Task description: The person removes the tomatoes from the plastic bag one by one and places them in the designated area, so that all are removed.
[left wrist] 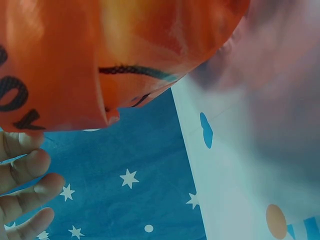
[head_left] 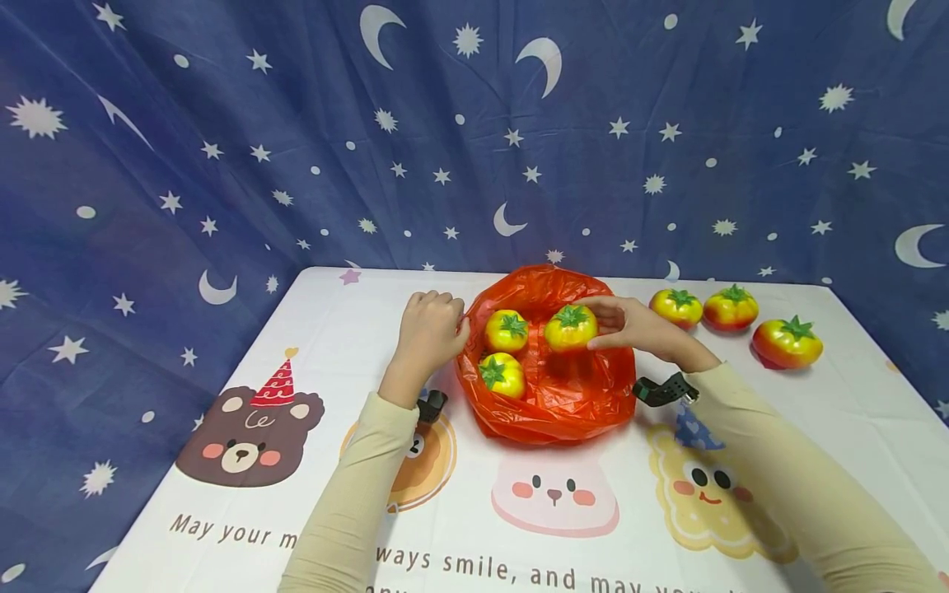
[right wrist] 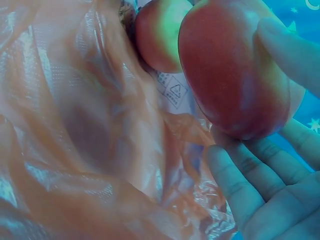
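A blue cloth [head_left: 415, 107] hangs behind the table [head_left: 363, 329] and down both sides. It has white stars [head_left: 468, 40], moons [head_left: 549, 62] and dots. The table is white. On it are pictures: a brown bear [head_left: 255, 424] in a red hat [head_left: 274, 389], a pink face [head_left: 553, 515] and a smiling biscuit [head_left: 704, 519]. Dark words [head_left: 474, 567] run below them.

Plain cream on both arms: your left sleeve [head_left: 341, 502] and right sleeve [head_left: 786, 469] run long and smooth, closing snugly at the wrists! A stubby black wrist fitting [head_left: 432, 405] pokes out on your left; on your right, a curved black band [head_left: 658, 391].
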{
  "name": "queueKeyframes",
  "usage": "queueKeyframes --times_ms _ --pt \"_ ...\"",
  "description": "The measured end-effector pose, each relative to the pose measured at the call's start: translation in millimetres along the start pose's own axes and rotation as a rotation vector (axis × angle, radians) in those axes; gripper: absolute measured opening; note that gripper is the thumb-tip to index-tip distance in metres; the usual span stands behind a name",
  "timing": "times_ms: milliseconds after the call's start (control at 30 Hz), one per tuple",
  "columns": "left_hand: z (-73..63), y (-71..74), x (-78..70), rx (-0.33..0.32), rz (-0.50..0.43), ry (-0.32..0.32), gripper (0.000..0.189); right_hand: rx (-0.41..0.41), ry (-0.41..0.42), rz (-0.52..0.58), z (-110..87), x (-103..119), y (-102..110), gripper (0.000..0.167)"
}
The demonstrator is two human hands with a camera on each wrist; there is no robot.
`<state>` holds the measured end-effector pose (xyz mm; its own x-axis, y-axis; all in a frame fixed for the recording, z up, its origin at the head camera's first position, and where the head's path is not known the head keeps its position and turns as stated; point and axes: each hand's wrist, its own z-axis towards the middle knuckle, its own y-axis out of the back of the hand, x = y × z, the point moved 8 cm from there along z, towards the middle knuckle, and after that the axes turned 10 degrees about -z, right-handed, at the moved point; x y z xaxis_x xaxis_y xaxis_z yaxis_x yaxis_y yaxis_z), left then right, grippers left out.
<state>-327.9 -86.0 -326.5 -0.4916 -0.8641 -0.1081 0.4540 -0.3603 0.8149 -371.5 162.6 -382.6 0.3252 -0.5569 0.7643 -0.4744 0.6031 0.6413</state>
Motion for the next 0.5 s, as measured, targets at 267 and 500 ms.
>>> queueKeyframes --times_ms 267,500 --pt "0.1 0.7 -0.2 -0.005 0.001 -0.004 0.022 0.0 -0.013 -0.018 -4.5 5 11 0.069" --pt "0.2 1.6 -1.1 -0.013 0.003 -0.009 0.022 -0.007 -0.016 0.002 -11.4 9 19 0.068"
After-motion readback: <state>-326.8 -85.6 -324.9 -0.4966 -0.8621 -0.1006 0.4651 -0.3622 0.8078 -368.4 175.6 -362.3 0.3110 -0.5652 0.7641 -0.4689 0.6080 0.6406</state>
